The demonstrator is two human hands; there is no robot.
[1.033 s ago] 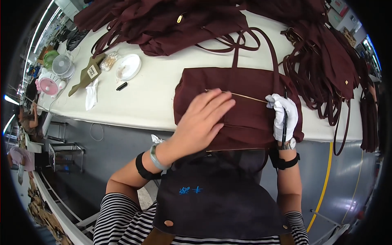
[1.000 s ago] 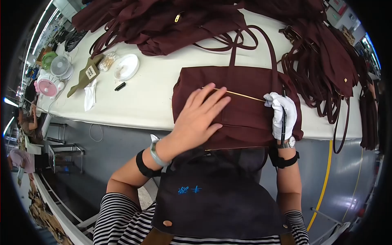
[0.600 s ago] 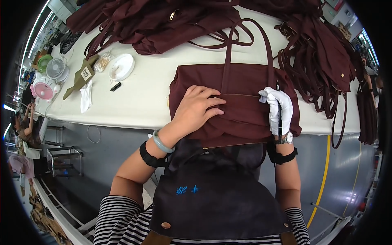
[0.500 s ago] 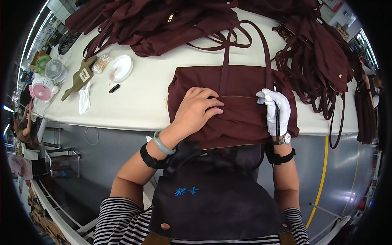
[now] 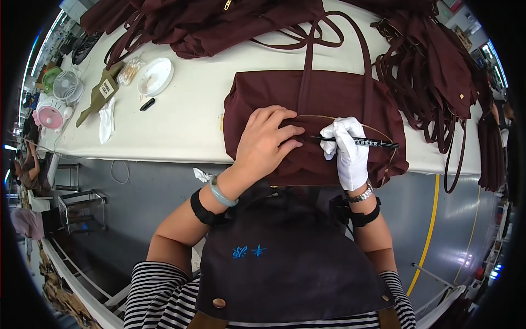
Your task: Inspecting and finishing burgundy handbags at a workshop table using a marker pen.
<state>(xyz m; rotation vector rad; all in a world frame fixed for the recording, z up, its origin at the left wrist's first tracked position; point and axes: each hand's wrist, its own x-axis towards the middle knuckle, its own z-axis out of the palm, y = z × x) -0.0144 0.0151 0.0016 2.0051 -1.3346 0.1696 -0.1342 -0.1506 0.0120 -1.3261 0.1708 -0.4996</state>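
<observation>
Right now, our maroon bag lies at the near edge of the white table, straps stretched toward the far side. Our gloved right hand is clamped on a black pen over the bag, tip pointing left; whether it touches the cloth, we cannot tell. Our bare left hand rests on the bag, thumb and forefinger apart at the tips — whether they pinch any cloth, we cannot tell. Between them, both hands cover part of the gold zip.

Beyond, a heap of maroon bags crowds the far edge, and more bags with tangled straps press near on the right. Well apart on the left sit a white dish, a small black cap, an olive cloth, a white cloth and a pink fan.
</observation>
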